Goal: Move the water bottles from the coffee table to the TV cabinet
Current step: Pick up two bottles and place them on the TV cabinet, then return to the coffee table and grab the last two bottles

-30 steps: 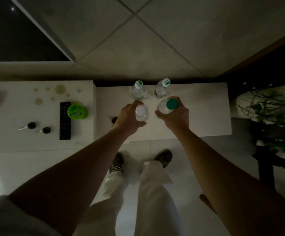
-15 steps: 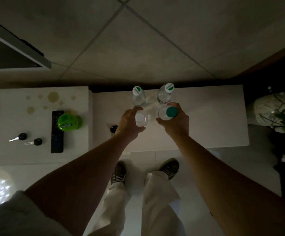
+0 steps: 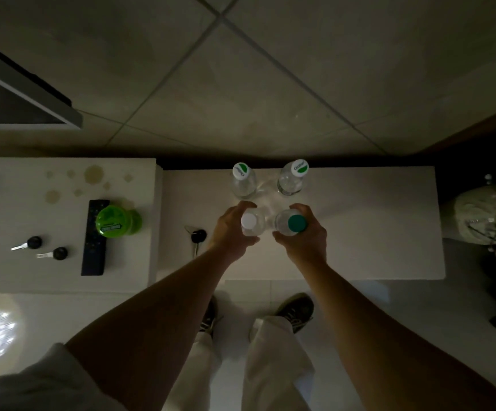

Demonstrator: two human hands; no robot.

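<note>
Standing with both shoes point(image 3: 295, 311) toed up to a white desk point(image 3: 374, 226), a person reaches two bare forearms forward and slightly inward, bringing the grips side by side over the near middle of the top. The left grip point(image 3: 231, 229) is curled round the shoulder of a white-capped bottle point(image 3: 249, 222). The right grip point(image 3: 303, 241) is wrapped the same way round a green-capped bottle point(image 3: 295, 223), fingers hooked over the far side. Both bottles are upright and nearly touching. Whether their bases rest on the desk or hang just above it cannot be told from overhead. Just beyond, a far left bottle point(image 3: 242, 179) and a far right bottle point(image 3: 292, 178) stand upright near the back edge, apart from each other. Judging by the screen point(image 3: 9, 105) at the far left, this desk is likely the TV cabinet, so the step in hand appears to be setting a second pair down in front of the first. The next move would call for lowering both until they stand flat. Both grips would then loosen and lift straight away, so that neither knocks the back pair or its neighbour. Off to the left a remote point(image 3: 94, 238), a green tub point(image 3: 116, 222) and keys point(image 3: 31, 243) lie well apart from the work.
</note>
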